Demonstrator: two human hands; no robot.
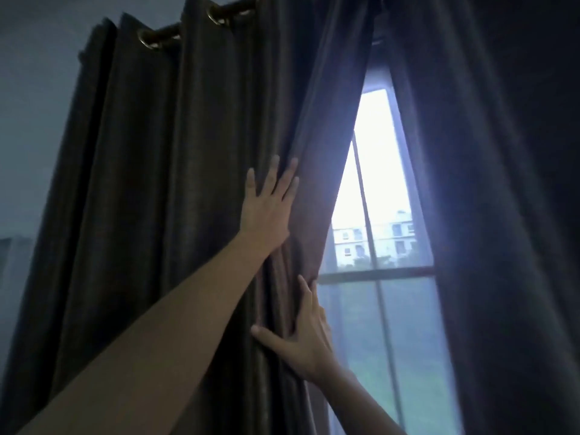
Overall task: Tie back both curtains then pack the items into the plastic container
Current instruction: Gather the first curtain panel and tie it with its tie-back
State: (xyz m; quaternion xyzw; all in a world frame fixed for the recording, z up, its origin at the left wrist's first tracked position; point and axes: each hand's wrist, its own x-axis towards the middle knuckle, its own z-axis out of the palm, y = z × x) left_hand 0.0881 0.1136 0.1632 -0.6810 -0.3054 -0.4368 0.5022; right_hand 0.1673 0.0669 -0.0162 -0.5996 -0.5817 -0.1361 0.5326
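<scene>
both hands, left hand [266, 211] and right hand [306, 334], press flat, fingers apart, on the left curtain [175, 183].

No readable txt, labels or nos. anywhere in view.

Lighting: dim room, lit only through the gap at the window [376, 189], whose upper pane is blown out to white. Glare: bluish haze spills from that gap over the right curtain [502, 215], which reads near black. Left curtain [157, 183]: brown folds faintly lit, deep shadow between pleats. My left hand [266, 211] and right hand [309, 334]: softly lit, edges slightly blurred. Overall: soft focus, grainy; wide-angle bending toward the edges.
</scene>
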